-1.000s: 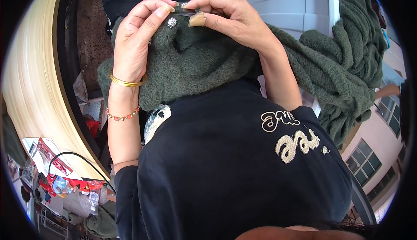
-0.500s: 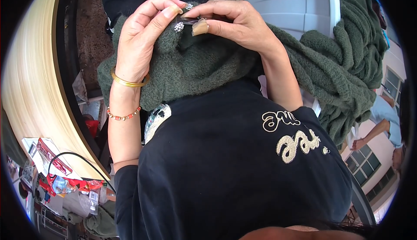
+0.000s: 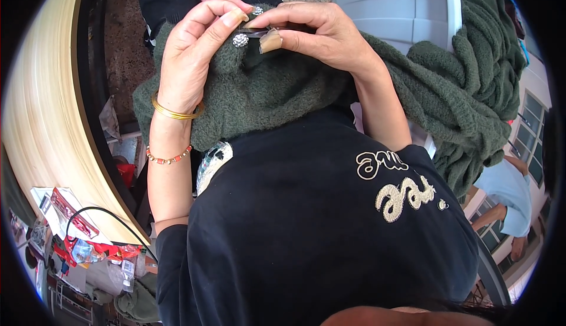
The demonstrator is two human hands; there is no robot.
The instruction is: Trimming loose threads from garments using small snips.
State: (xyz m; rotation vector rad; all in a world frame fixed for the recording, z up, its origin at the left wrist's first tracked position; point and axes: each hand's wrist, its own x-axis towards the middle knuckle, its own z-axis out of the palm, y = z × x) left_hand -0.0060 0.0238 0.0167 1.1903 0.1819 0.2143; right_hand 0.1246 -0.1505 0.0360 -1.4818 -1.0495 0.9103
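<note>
A fuzzy dark green knit garment (image 3: 265, 93) lies bunched across my lap. My left hand (image 3: 194, 43) is closed in a pinch on its upper edge, thumb against fingertips. One sparkly silver button (image 3: 240, 40) sits on the knit just below that pinch, and another sparkly button (image 3: 257, 10) shows above it. Between the thumb and fingers of my right hand (image 3: 330, 34) is a small dark metal tool (image 3: 253, 32). Its thin tip points left, beside the lower button; its exact kind is partly hidden by my fingers. A tan wrap covers my right thumb's tip.
A pale wooden tabletop (image 3: 47, 90) curves along the left, with papers and a red packet (image 3: 73, 213) on its near end. To the right stands a grey-blue plastic bin (image 3: 395, 10), more green knit (image 3: 466, 84) heaped over its side. Another person (image 3: 504, 199) is at far right.
My hands stay almost in place. The lower button has shifted slightly left and down, and the metal tool shows a little more. The person at far right has moved.
</note>
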